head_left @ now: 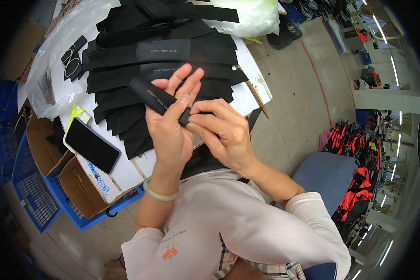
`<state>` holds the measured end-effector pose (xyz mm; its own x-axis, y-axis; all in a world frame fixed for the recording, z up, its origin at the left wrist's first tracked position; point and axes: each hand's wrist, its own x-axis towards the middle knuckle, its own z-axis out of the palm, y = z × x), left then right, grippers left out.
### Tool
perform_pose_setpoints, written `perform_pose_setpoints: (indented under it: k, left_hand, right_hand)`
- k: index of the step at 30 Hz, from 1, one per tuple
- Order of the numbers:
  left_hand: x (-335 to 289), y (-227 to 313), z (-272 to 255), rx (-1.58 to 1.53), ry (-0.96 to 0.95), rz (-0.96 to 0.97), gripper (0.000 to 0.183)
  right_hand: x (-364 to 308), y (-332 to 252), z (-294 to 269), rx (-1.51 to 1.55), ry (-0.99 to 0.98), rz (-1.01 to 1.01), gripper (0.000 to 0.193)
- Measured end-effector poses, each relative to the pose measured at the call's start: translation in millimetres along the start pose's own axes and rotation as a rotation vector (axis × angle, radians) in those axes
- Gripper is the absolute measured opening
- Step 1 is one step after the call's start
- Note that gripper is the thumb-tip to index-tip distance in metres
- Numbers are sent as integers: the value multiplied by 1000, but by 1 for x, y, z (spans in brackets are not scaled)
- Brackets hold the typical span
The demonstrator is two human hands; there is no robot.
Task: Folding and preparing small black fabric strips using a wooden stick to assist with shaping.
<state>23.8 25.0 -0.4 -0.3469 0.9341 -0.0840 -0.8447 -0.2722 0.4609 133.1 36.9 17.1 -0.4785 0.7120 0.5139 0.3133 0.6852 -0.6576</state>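
A black fabric strip (147,93) with pale printing lies across my left palm. My left hand (168,135) is turned palm up, its thumb pressed on the strip and its fingers reaching past it. My right hand (231,133) pinches the strip's near end, which looks folded or rolled, between thumb and fingertips. Just beyond my hands, many similar black strips (121,70) lie overlapped in a wide stack on the white table (130,179). Two strips in the stack show pale printing.
A dark-screened phone (92,144) rests at the table's left edge. Small black pieces with pale loops (72,65) lie farther back. Clear plastic bags (46,84) flank the stack. Cardboard boxes (81,189) and blue crates (32,198) stand left; a grey-blue padded surface (324,175) is at right.
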Motion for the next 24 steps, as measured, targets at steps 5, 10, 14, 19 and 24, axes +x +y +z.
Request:
perform_pose_setpoints:
  k: [5, 10, 14, 19, 24]
  left_hand:
    - [6, 14, 7, 4, 33, -72, 36]
    - [6, 3, 16, -30, 126, -195, 27]
    - [25, 13, -12, -188, 34, -236, 10]
    - [2, -6, 3, -143, 0, -365, 14]
    - [21, 13, 5, -72, 2, -220, 11]
  right_hand:
    - [-10, -4, -13, -51, -432, 272, 25]
    - [14, 18, 2, -211, -519, 214, 20]
    - [9, 6, -4, -151, -565, 229, 42]
    - [-4, 23, -9, -247, -537, 117, 28]
    - [18, 25, 2, -157, -440, -32, 25]
